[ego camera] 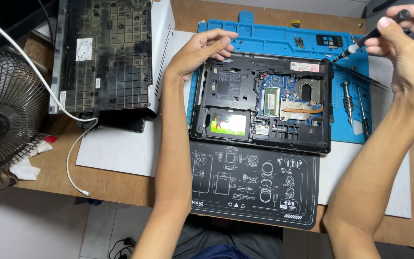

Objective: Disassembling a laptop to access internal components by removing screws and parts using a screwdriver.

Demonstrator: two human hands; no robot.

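Observation:
An opened black laptop base (226, 91) lies bottom-up on a blue work mat (274, 41), showing a blue circuit board, a copper heat pipe and a fan well. My left hand (202, 48) rests on the laptop's far left corner, fingers curled over the edge. My right hand (406, 43) holds a black screwdriver (367, 38) by its handle at the upper right, its tip pointing down at the laptop's far right corner.
A dirty black bottom cover (104, 52) lies at the upper left over a white sheet. A fan (3, 115) stands at the left edge, with a white cable (68, 158) trailing past it. A black printed mat (255, 182) lies in front. Loose bits (348, 100) rest on the blue mat's right side.

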